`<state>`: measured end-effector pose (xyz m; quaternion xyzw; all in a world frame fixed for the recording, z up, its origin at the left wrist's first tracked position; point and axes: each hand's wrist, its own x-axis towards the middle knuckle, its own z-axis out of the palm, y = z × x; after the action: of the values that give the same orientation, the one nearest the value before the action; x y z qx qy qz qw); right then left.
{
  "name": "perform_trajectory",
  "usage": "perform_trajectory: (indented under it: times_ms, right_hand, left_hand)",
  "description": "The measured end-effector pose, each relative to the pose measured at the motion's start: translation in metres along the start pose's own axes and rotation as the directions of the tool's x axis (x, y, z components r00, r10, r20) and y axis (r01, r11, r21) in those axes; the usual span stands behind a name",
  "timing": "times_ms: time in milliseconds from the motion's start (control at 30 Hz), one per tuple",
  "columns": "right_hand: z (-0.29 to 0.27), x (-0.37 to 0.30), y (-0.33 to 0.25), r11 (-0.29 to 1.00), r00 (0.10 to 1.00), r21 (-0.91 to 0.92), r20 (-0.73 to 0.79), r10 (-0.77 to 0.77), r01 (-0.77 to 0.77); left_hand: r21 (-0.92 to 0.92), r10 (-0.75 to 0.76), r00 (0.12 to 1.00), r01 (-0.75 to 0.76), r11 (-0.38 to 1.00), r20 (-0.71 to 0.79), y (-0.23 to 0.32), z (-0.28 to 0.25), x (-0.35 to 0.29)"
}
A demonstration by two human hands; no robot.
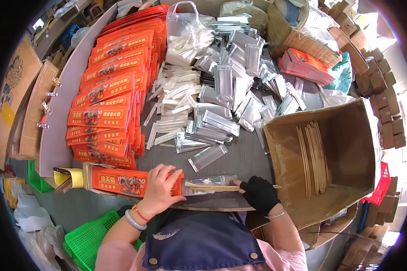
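Observation:
Near the table's front edge lies a long red printed paper sleeve point(117, 181). My left hand point(162, 187) lies across its right end, fingers on top and thumb near the lower edge, gripping it. My right hand point(260, 194), in a black fingerless glove, pinches a pair of wooden chopsticks point(212, 187). The chopsticks point left toward the sleeve's right end. Beside them lies a clear plastic packet point(208, 180), partly under the chopsticks; I cannot tell whether the hand holds it too. The chopsticks' other ends stick out past the glove.
Stacked red sleeves point(101, 115) fill the left. White paper strips point(174, 99) and silvery packets point(224, 83) are heaped in the middle. On the right, a cardboard box point(352, 135) holds more chopsticks point(314, 158). A green basket point(90, 232) stands below at left.

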<state>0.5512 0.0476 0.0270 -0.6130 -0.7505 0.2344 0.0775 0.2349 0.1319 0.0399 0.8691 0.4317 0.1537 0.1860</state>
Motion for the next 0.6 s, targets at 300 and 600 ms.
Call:
perform_trajectory:
  times_ms: [300, 600]
  right_hand:
    - [0.052, 0.047, -0.005, 0.955, 0.966, 0.250, -0.238, -0.097, 0.157]
    - [0.087, 0.062, -0.078, 0.266, 0.984, 0.964, -0.056, 0.168, 0.009]
  left_hand:
    - [0.014, 0.040, 0.998, -0.041, 0.999, 0.049, 0.004, 0.019, 0.003]
    - [-0.025, 0.140, 0.986, -0.138, 0.990, 0.094, 0.001, 0.033, 0.019]
